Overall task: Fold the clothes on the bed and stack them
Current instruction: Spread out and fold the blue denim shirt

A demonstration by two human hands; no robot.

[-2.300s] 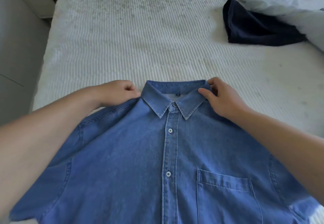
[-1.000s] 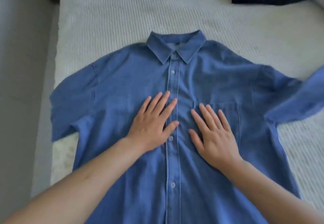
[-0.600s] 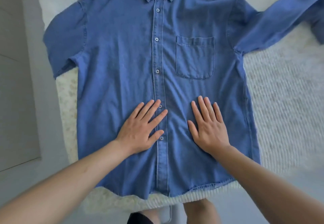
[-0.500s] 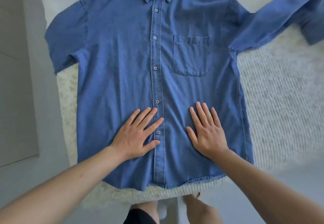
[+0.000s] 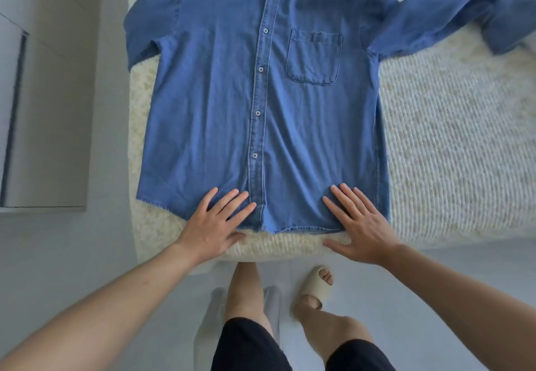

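Note:
A blue denim button shirt [image 5: 220, 103] lies flat and face up on the white ribbed bed cover [image 5: 452, 150], collar at the top, chest pocket on the right. Its right-side sleeve stretches out toward the upper right; the left-side sleeve hangs over the bed's left edge. My left hand [image 5: 216, 224] lies flat with spread fingers on the hem left of the button placket. My right hand [image 5: 358, 224] lies flat on the hem at the right, its thumb on the bed cover.
The bed's near edge runs just below the shirt hem. My legs and a beige slipper [image 5: 317, 283] stand on the grey floor beside it. A pale cabinet front [image 5: 43, 95] stands at the left, across a narrow strip of floor.
Both flat hands have slid down the shirt front from the chest to the hem, and the view has tilted down to the bed edge. The dark garment has left the view.

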